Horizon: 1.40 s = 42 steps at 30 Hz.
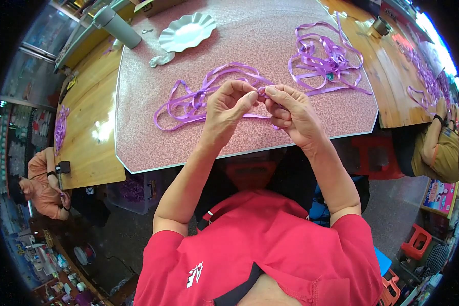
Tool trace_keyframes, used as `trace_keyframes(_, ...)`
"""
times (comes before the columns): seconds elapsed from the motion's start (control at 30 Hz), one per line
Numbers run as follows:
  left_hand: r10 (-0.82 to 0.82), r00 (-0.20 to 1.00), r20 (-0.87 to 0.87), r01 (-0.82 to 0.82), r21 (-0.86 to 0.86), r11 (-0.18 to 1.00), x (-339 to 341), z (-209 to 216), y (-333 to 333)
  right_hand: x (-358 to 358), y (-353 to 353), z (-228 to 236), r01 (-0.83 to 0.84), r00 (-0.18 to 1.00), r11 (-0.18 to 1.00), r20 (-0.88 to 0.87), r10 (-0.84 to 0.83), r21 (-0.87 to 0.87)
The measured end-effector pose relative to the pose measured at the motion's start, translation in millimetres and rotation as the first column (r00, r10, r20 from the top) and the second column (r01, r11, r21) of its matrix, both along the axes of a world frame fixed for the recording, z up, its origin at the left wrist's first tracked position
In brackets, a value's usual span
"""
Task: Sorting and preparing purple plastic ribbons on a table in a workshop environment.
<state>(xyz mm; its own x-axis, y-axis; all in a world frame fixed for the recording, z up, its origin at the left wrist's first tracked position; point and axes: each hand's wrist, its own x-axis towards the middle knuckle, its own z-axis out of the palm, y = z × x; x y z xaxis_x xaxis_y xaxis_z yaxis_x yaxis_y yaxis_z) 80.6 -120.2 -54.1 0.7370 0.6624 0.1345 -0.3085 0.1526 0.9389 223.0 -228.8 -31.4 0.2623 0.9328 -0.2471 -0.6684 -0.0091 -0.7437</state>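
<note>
My left hand [225,109] and my right hand [300,115] meet over the near part of the pink speckled table [153,145]. Thumb and fingers of each are closed in a pinch on a purple ribbon [198,98]. The gripped bit is small and bunched, partly hidden by my fingertips. From there the ribbon trails leftward in loose loops on the tabletop, with a knotted clump among them. A second heap of purple ribbon [335,61] lies to the right of my hands, with a small green bit in it.
Farther back are a white scalloped plate [187,33], a crumpled clear wrapper [161,59] and a grey tumbler [118,28]. A metal mug [380,26] stands on the right wooden table. One person [48,178] sits at left, another [438,145] at right, near more purple ribbon.
</note>
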Motion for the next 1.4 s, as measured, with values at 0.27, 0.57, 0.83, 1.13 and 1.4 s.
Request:
trace_keyframes(0.27,0.173,0.984,0.041,-0.178,0.285,0.942,6,-10,-7,-7,-1,-2,0.08,0.928,0.996,0.363,-0.085,0.03)
trace_keyframes(0.57,0.096,0.992,0.085,-0.105,0.108,0.989,4,-7,-11,-7,-4,-1,0.105,0.651,0.987,0.742,-0.162,0.124)
trace_keyframes(0.83,0.126,0.992,0.009,-0.126,0.196,0.973,2,-6,-13,-2,-6,-1,0.125,0.576,0.982,0.796,-0.188,0.141)
trace_keyframes(1.13,0.365,0.926,0.097,-0.297,0.784,0.545,4,5,-12,-1,-6,-4,0.111,0.596,0.986,0.786,-0.164,0.122)
trace_keyframes(1.4,0.224,0.974,-0.044,-0.156,0.589,0.793,1,1,-11,-4,-6,3,0.085,0.715,0.982,0.677,-0.177,0.168)
